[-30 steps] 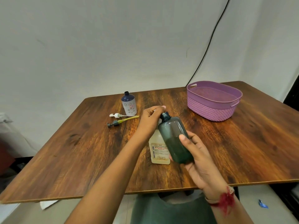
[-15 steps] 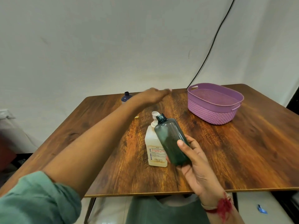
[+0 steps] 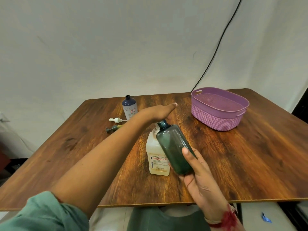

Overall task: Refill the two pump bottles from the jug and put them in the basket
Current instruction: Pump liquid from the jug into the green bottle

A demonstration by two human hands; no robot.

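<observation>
Watching through the head camera, I saw the right hand [image 3: 201,179] gripping the dark green translucent plastic bottle [image 3: 173,147] round its lower half, thumb across the front and fingers [image 3: 170,165] curled behind. The bottle was lifted clear of the brown wooden table [image 3: 233,164] and tilted, its open threaded neck pointing up and away from me. The tint was too dark for me to tell how much it contained.

Just behind it stood the cream rectangular plastic jug [image 3: 155,157], upright on the table, with a printed label facing me and a white pump top partly hidden by the bottle's neck. A pale yellowish colour showed through its walls, but I could not read a level.

The left hand [image 3: 158,111] lay flat, palm down, fingers straight and together, gripping nothing, directly over the jug's pump. I could not tell whether it touched the pump.

At the far side stood the dark blue round plastic bottle [image 3: 129,106], upright, its neck uncapped and a pale patterned label on its front. Near it on the table lay the white pump head [image 3: 116,120] and the dark pump head with a yellow tube [image 3: 112,128], both on their sides.

The purple oval plastic basket [image 3: 215,119] sat well apart at the far right, its mesh floor in plain view.
</observation>
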